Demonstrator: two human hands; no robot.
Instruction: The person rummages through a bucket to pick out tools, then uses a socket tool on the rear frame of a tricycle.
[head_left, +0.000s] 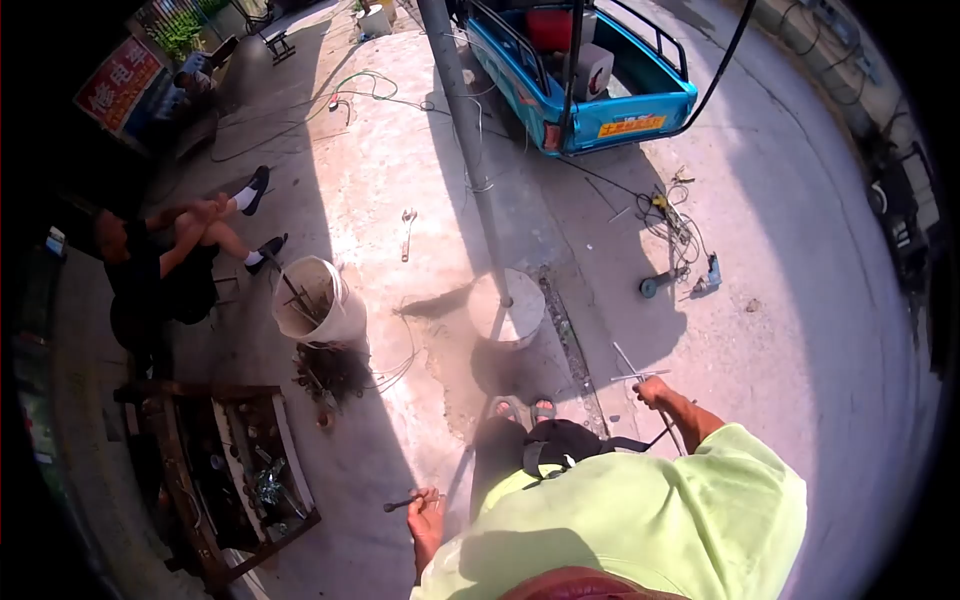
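Low in view, my left hand (427,518) is closed around a short dark tool with a rounded end (397,505); its exact kind is unclear. Out to the right, my right hand (652,391) grips a thin metal cross-shaped wrench (630,366), whose rods stick out past my fingers. Both hands are held out at my sides, above the concrete. Left of my left hand stands a rusty metal tool rack (297,450) with loose parts in it. Beyond my feet, a round concrete base (508,310) carries a metal pole (468,120).
A white bucket (345,310) with scrap stands at left, near a seated person (170,250). A wrench (407,235) lies ahead. Right of the pole are an angle grinder (660,283), a drill (708,277) and cables. A blue cargo tricycle (600,115) is parked beyond.
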